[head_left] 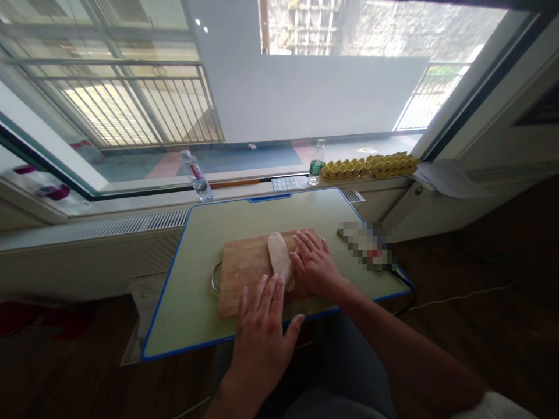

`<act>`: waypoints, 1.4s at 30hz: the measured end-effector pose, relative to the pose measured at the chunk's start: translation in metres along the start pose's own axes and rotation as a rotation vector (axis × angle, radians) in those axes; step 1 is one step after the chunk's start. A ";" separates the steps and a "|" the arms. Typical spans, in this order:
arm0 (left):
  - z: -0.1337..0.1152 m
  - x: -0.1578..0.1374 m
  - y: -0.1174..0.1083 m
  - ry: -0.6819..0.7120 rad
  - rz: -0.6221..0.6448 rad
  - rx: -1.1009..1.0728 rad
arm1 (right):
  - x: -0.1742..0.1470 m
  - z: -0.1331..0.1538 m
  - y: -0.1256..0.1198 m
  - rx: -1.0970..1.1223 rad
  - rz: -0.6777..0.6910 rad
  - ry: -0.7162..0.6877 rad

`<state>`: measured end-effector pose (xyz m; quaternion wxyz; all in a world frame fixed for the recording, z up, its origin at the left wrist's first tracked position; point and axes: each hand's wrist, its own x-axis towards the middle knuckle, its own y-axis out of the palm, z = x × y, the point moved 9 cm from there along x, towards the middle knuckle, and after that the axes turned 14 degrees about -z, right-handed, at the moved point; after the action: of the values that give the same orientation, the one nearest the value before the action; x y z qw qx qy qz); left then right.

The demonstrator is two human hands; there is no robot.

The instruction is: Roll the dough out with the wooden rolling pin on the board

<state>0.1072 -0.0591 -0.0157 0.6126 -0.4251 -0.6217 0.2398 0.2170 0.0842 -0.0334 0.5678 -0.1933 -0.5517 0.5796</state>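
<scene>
A pale roll of dough (278, 255) lies lengthwise on a wooden cutting board (244, 267), which sits on a green table with a blue edge (192, 291). My left hand (264, 326) rests flat at the near end of the dough, fingers spread and pointing away from me. On the right side of the dough, my right hand (313, 262) lies flat with its fingertips against the roll. Neither hand grips anything.
A pixelated object (369, 245) lies on the table's right side. On the windowsill stand a clear bottle (196, 176), a green-labelled bottle (317, 163) and a yellow egg-crate strip (371, 166). Papers (445, 177) lie at the right. Dark wooden floor surrounds the table.
</scene>
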 end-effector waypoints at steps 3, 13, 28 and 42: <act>0.006 0.000 0.003 -0.020 0.003 0.017 | 0.003 0.004 0.002 -0.002 0.001 -0.011; 0.066 -0.002 0.029 -0.221 0.117 0.089 | 0.046 0.051 0.028 -0.026 0.055 -0.095; 0.050 0.017 0.014 -0.172 0.095 0.084 | -0.013 0.003 -0.010 -0.051 -0.031 0.014; 0.089 0.051 0.023 -0.308 0.080 0.161 | 0.028 0.028 0.005 -0.097 -0.005 -0.040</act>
<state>0.0319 0.0148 -0.0177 0.5321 -0.3572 -0.6696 0.3754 0.1832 0.0980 -0.0179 0.5481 -0.2076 -0.5910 0.5543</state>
